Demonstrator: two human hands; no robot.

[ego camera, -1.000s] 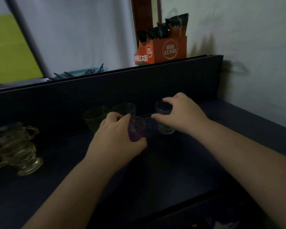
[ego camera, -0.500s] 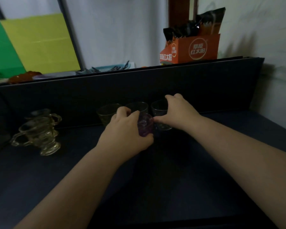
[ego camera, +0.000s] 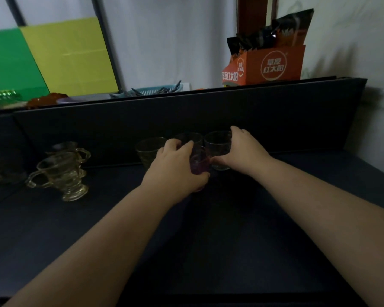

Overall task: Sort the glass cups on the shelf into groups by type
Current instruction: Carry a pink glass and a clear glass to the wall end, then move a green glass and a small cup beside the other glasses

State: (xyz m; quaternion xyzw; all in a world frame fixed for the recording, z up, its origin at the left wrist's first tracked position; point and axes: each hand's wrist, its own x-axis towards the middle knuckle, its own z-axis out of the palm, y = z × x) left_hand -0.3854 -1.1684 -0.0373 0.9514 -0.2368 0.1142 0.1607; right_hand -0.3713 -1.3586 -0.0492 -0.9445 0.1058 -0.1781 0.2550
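Both my forearms are bare up to the frame edge, no sleeves. My left hand [ego camera: 175, 165] and right hand [ego camera: 245, 151]: no rings, no watch, no gloves.

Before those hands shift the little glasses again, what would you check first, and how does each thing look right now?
1. Left hand grips the purple cup: ok.
2. Right hand holds the clear cup: ok.
3. The two held cups stay apart: cannot tell, they look very close.
4. Cups behind, the dark cup and the back cup, upright: ok.
5. Handled cups at the left out of the way: ok.
6. Free shelf surface in front: ok.
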